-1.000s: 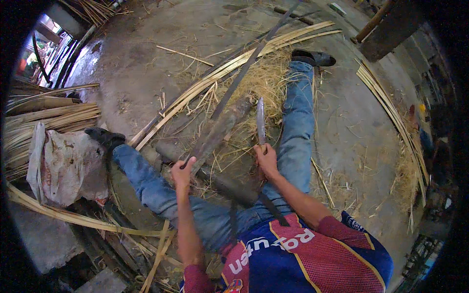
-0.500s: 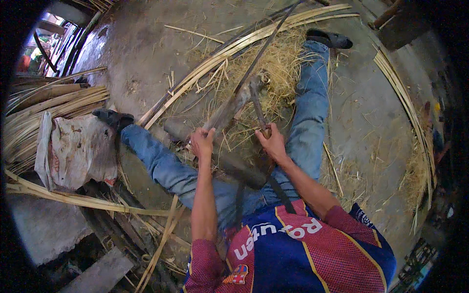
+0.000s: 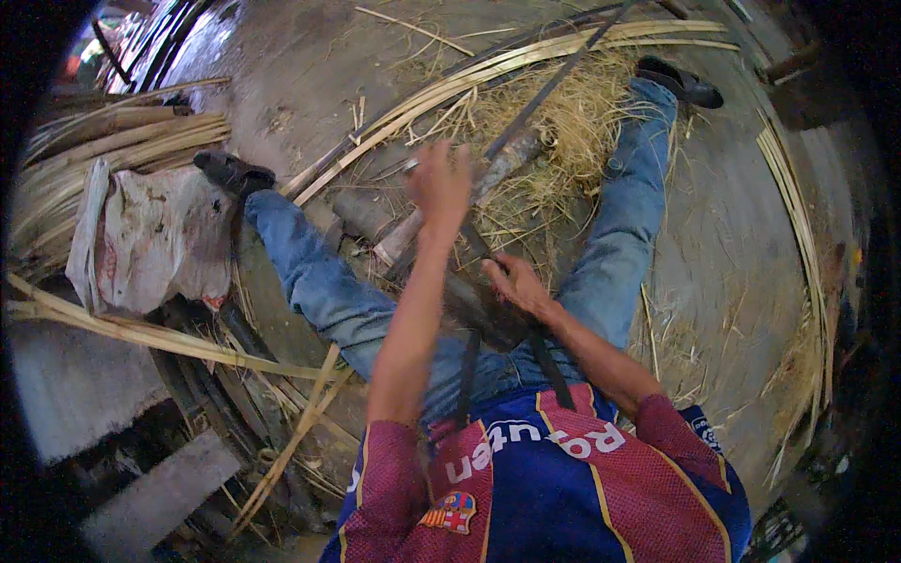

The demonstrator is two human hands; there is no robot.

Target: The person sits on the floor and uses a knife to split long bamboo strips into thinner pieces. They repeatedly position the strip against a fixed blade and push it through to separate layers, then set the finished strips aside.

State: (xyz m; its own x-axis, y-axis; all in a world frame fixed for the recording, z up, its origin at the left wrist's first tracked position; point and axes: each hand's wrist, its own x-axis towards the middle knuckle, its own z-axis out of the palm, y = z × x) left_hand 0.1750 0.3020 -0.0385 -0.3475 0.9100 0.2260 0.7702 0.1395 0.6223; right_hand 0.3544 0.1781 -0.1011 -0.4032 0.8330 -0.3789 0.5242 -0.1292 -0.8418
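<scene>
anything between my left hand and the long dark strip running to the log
Nothing visible stands between the left hand and the dark strip, which runs up just to its right; the knife in the right hand sits lower down. Blur hides any contact.

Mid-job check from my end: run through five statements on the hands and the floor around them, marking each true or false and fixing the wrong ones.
1. The right hand grips a knife. True.
2. The left hand wears a glove. False: it is bare, though blurred.
3. A heap of fine shavings lies at the far end of the log. True.
4. The whitish sack lies beside the right shoe. False: it is beside the left shoe.
5. The person's legs are pressed together. False: they are spread wide, with the log between them.
</scene>
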